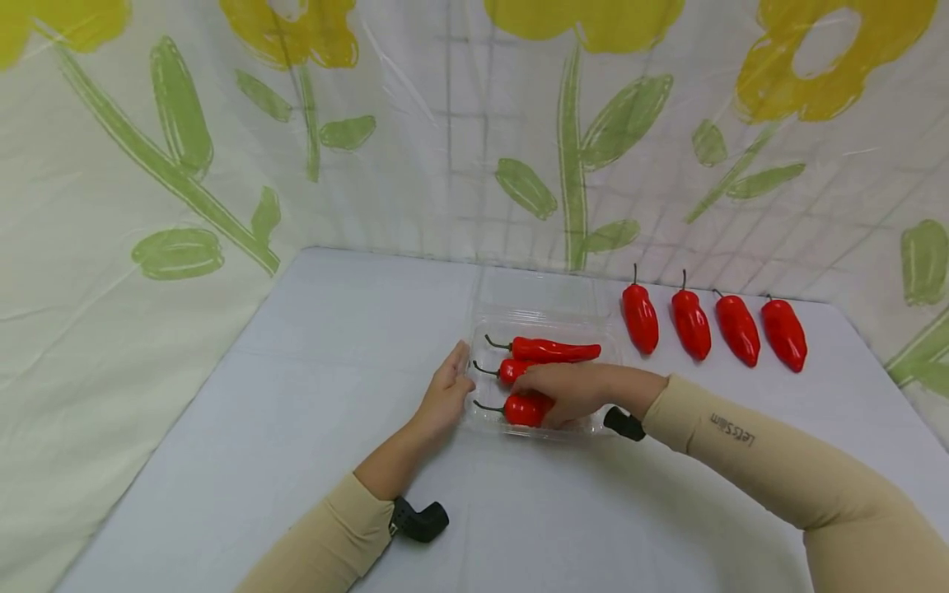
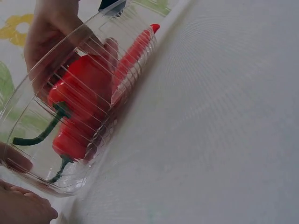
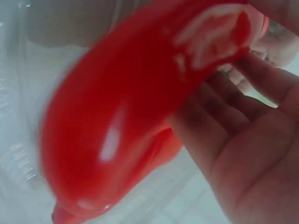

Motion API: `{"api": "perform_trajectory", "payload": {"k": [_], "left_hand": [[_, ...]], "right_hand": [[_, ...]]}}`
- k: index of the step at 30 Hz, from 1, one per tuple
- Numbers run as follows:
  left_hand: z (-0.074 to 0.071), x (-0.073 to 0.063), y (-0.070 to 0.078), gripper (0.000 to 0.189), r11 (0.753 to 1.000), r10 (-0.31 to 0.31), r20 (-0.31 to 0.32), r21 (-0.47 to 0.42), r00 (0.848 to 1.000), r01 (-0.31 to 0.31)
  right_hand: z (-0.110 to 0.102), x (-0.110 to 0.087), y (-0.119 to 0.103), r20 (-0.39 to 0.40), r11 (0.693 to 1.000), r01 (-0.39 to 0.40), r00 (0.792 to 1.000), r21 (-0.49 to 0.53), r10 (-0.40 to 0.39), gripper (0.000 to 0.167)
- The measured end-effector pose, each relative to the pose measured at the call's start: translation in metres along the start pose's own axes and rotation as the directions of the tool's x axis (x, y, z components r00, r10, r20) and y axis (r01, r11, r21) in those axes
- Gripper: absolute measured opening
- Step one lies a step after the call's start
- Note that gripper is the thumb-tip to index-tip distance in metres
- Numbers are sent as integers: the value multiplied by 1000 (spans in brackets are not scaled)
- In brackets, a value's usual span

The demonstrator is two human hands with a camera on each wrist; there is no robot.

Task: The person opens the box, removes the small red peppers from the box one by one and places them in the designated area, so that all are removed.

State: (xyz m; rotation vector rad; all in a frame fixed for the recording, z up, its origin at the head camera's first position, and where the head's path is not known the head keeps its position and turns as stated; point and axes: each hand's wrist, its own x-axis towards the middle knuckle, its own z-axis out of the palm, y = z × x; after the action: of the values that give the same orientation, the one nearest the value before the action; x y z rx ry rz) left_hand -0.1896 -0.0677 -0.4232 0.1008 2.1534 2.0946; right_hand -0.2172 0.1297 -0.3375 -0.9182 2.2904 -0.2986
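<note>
A hinged clear plastic container (image 1: 615, 339) lies on the table with several red peppers in it. Its left end is pinched by my left hand (image 1: 445, 394), thumb and fingers on either side of the wall. My right hand (image 1: 571, 385) reaches in from the right and grips the nearest red pepper (image 1: 523, 410), whose dark green stem points left. Behind it, a second pepper (image 1: 511, 371) is partly hidden by that hand. A slimmer red pepper (image 1: 556, 350) lies farthest back in the container. In the right wrist view, the gripped pepper (image 3: 117, 112) fills much of the picture.
The container's lid (image 1: 544, 292) is folded back toward the curtain. Several more red peppers stand in a row at the back right, the closest to the container being this pepper (image 1: 640, 319). A flower-patterned curtain (image 1: 415, 165) hangs behind the pale table (image 1: 334, 346).
</note>
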Motion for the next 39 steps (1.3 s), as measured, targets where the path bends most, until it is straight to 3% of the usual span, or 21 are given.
{"api": "perform_trajectory", "payload": {"k": [9, 17, 27, 35, 39], "left_hand": [[0, -2, 1, 68, 1000, 15, -2, -6, 1000, -15], [0, -1, 2, 70, 1000, 4, -1, -9, 1000, -4], [-1, -1, 1, 70, 1000, 6, -1, -11, 1000, -6], [1, -1, 2, 68, 1000, -18, -16, 17, 1000, 18], [1, -1, 3, 69, 1000, -20, -16, 18, 1000, 20]], "right_hand": [[-6, -9, 5, -101, 993, 99, 991, 63, -92, 56], [-6, -23, 20, -191, 982, 54, 981, 180, -19, 59], [-6, -48, 41, -324, 935, 30, 941, 353, 93, 67], [3, -72, 51, -431, 874, 64, 886, 481, 172, 70], [10, -84, 56, -465, 828, 79, 855, 555, 230, 70]]}}
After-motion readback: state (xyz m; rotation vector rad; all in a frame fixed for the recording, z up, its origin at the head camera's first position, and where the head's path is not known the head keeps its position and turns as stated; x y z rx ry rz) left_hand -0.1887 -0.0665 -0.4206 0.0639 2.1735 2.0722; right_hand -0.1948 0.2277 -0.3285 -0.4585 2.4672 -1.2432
